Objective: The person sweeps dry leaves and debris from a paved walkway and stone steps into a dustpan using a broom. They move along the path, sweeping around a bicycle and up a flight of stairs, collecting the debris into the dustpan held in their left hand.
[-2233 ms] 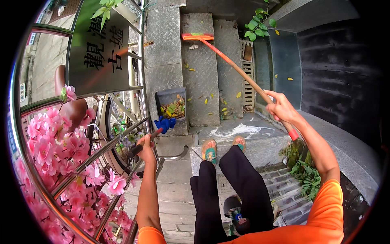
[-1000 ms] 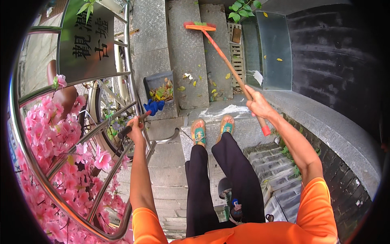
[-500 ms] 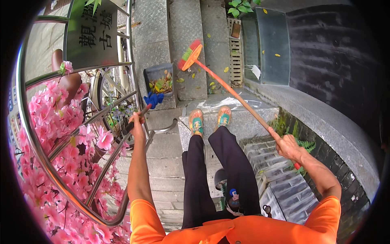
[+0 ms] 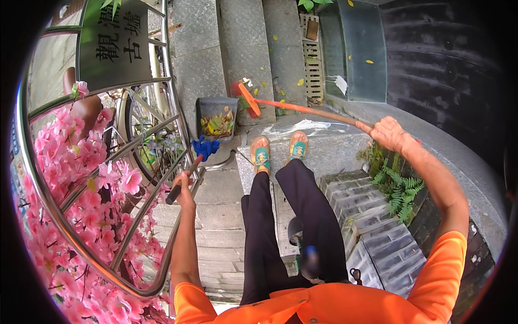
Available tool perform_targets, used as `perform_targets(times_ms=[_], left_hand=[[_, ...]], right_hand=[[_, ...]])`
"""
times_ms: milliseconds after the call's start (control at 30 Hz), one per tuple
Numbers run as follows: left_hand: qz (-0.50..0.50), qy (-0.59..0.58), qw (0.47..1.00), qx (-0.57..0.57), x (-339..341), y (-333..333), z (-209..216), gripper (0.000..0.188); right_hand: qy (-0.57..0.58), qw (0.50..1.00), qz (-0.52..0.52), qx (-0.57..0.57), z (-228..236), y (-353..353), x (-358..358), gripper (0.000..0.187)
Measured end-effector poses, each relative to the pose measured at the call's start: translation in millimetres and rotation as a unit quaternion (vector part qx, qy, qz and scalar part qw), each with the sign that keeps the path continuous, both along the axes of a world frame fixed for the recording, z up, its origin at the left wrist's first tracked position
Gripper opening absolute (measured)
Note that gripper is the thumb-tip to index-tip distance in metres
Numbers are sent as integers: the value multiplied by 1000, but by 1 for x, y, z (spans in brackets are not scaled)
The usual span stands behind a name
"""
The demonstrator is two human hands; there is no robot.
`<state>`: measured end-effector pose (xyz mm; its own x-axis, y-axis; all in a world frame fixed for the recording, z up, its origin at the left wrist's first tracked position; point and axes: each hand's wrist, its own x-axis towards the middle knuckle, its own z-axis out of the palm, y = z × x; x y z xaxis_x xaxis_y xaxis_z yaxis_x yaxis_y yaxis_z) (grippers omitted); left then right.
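My right hand [image 4: 389, 134] is wrapped round the upper end of a long broom handle, out to the right. The broom [image 4: 250, 99] has an orange head that rests on the stone steps, its red bristles turned toward the dustpan. In my left hand [image 4: 184, 190] is the dark grip of the dustpan's handle, beside the metal railing. A blue cloth or glove [image 4: 205, 147] is bunched round that handle. The grey dustpan [image 4: 200, 108] stands on the step left of the broom head, with dry yellow and brown leaves [image 4: 218, 124] inside.
A shiny metal railing [image 4: 171, 102] with a dark sign [image 4: 113, 46] runs along the left. Pink artificial blossoms [image 4: 86, 216] crowd it, and a bicycle wheel [image 4: 129, 129] shows behind. A slotted drain cover [image 4: 313, 70], loose leaves, a fern [image 4: 400, 189] and a low brick structure [image 4: 386, 254] lie right.
My right hand has risen, bringing the broom handle nearly level. The broom head has shifted slightly down and turned beside the dustpan. The dustpan has tilted a little, its handle still in my left hand.
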<state>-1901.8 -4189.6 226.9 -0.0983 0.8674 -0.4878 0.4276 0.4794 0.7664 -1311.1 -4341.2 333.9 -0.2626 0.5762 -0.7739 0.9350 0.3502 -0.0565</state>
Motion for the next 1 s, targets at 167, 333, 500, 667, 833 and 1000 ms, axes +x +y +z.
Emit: perform_targets(times_ms=[167, 333, 500, 667, 833, 1000], left_hand=[[-7, 10, 1000, -18, 1, -19, 6, 28], [-24, 14, 999, -18, 0, -33, 13, 28], [-61, 12, 998, -2, -4, -39, 21, 26], [-70, 23, 997, -3, 15, -35, 31, 27], [-49, 25, 998, 4, 17, -42, 37, 27], [-2, 14, 1000, 6, 16, -38, 46, 27]], right_hand=[[-8, 999, 3, -49, 30, 4, 12, 67], [15, 997, 4, -70, 48, -8, 20, 66], [-7, 999, 46, -24, 1, -16, 35, 56], [-66, 995, 67, -22, 16, 0, 47, 54], [-8, 996, -33, -80, 54, -31, 29, 72], [58, 985, -125, -106, 18, -60, 3, 76]])
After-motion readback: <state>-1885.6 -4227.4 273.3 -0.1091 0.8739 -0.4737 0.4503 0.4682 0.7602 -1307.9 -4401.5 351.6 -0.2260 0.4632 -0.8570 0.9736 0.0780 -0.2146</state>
